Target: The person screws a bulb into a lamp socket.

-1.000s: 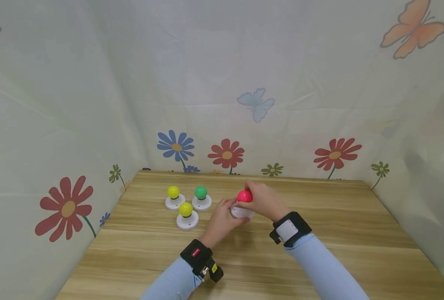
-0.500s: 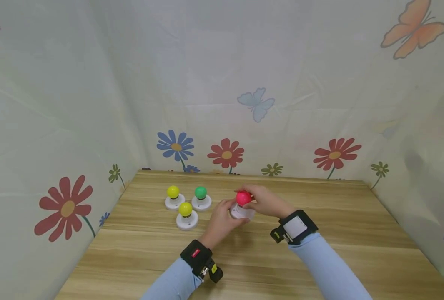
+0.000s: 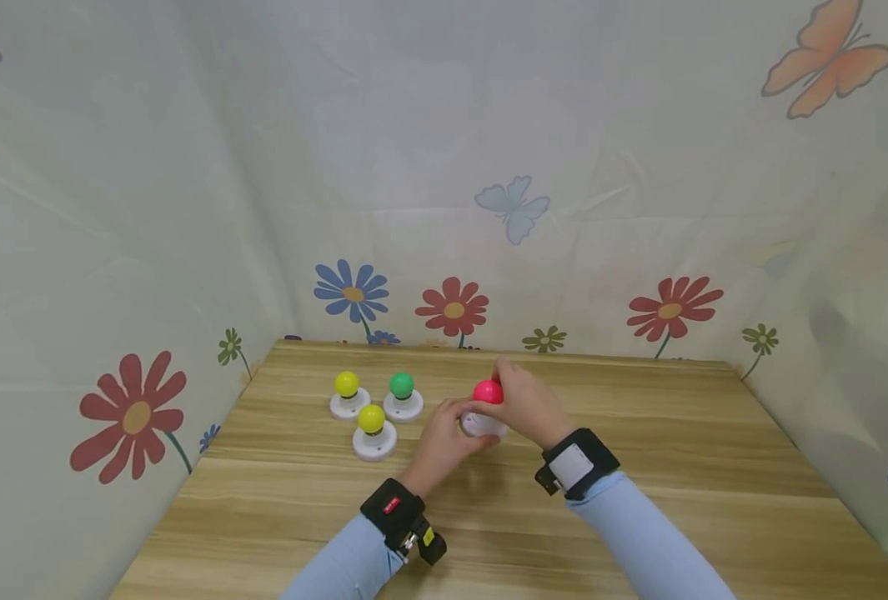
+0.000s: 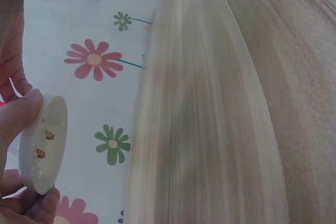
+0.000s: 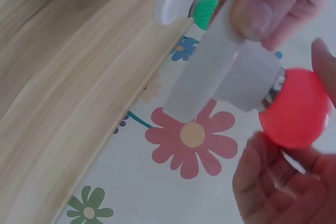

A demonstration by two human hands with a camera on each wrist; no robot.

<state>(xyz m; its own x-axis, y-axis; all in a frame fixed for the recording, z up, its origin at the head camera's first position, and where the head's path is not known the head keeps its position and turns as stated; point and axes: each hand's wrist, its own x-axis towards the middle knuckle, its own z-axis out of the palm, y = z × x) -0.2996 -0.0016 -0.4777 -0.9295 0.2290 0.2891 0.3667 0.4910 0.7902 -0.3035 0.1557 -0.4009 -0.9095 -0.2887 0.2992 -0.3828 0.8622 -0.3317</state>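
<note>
My left hand (image 3: pixel 440 446) grips a round white lamp socket (image 3: pixel 481 425) by its base, held above the table. In the left wrist view the hollow underside of the socket (image 4: pixel 51 145) shows two brass screws. My right hand (image 3: pixel 531 406) has its fingers and thumb around a red light bulb (image 3: pixel 487 391) that stands in the socket. Seen from the right wrist, a strip of metal thread shows between the red bulb (image 5: pixel 296 107) and the socket's neck (image 5: pixel 251 77).
To the left on the wooden table (image 3: pixel 278 517) stand a green bulb (image 3: pixel 402 384), a yellow bulb (image 3: pixel 347 384) and a nearer yellow bulb (image 3: pixel 372 418), each in a white socket. A flower-printed curtain (image 3: pixel 444 167) encloses the back and sides.
The right hand turned back around the red bulb, its wrist swinging right and then left again. The left hand and the socket stayed nearly still.
</note>
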